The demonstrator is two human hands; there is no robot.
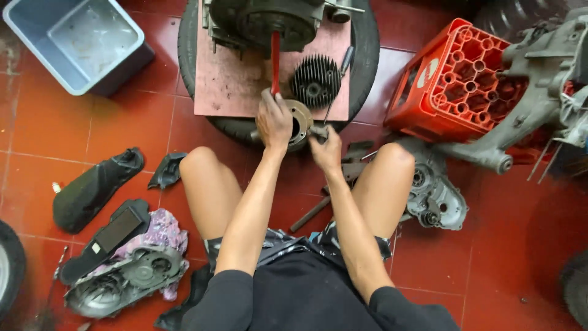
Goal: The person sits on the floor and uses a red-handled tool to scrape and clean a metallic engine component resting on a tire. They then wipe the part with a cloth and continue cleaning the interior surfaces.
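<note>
Hands both on the metal cylinder (300, 122), which sits at the near edge of the pink board (239, 79), right where the board ends over the tyre (214, 119) under it. Left hand (274, 119) is closed over the cylinder's left rim, fingers wrapped; a red-handled tool (275, 61) stands up just behind that hand, but can't tell if the hand holds it. Right hand (326, 147) is closed on a small grey metal piece (318, 131) touching the cylinder's right side.

Finned black cylinder head (315, 81) lies on the board just beyond the cylinder, near but apart. Engine block (269, 21) fills the far edge of the board.

Room around: knees bracket the work left and right. Red crate (456, 79) sits on its side to the right, near the right knee, with a grey engine casing (539, 92) leaning over it. Grey cover (438, 196) lies on the floor just outside the right knee. Long dark bar (309, 214) lies on the tiles between the legs. Left side is looser: grey tub (37, 55) far left, black boot-shaped part (92, 190) and a round cover (122, 279) on a patterned rag near left, with bare red tile between them and the tyre.
</note>
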